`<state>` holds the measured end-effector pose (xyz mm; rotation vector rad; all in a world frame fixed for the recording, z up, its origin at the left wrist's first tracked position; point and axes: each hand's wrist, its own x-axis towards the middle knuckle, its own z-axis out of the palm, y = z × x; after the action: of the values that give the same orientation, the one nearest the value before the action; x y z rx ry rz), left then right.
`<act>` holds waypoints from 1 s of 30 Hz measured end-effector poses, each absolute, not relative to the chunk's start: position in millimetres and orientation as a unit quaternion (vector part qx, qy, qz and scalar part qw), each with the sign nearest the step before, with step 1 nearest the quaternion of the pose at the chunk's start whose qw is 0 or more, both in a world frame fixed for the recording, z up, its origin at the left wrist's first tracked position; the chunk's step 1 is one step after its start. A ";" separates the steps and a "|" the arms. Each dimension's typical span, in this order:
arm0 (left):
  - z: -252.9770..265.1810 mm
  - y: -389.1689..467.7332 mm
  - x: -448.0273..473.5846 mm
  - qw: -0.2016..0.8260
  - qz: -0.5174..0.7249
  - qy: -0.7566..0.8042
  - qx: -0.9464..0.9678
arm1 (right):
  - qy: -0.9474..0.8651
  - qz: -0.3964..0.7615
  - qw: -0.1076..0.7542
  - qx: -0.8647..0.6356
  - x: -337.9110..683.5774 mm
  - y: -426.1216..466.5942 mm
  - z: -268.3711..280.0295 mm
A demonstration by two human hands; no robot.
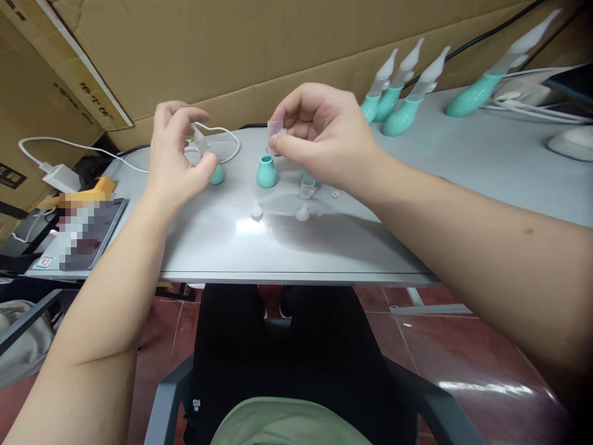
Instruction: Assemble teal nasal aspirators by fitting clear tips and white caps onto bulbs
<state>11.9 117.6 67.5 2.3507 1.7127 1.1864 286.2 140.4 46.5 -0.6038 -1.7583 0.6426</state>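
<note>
My right hand [324,127] pinches a small clear plastic tube [275,128] between thumb and fingers. Just below it, a teal rubber bulb [267,172] stands upright on the table, its round mouth facing up. On the left, my left hand [178,151] is curved with thumb and fingers apart. Beyond its gap stands a nasal aspirator with a clear upper part [201,141] and a teal bulb [217,175], partly hidden by the hand. Two whitish tips [257,211] lie nearer me. A second clear tube [307,188] sits below my right hand, with some teal behind it.
Several assembled nasal aspirators [402,117] stand at the back right. A small white ring [335,194] lies by my right forearm. At left are a tablet [104,235], a yellow tool [92,193] and a white charger [62,178] with cable. Cardboard [231,55] walls the back.
</note>
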 end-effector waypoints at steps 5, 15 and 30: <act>63.7 117.8 14.6 0.024 0.357 0.554 0.752 | -0.739 0.277 0.559 -0.254 287.2 141.4 45.5; 52.1 128.8 15.8 0.022 0.292 0.606 0.739 | -0.751 0.265 0.554 -0.244 286.1 145.2 42.7; 47.0 146.6 16.6 0.059 0.177 0.605 0.774 | -0.739 0.286 0.577 -0.199 283.1 147.1 39.9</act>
<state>16.6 146.6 47.0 2.3440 1.8341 0.5369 283.1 147.1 39.9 -0.4658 -1.7305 0.6684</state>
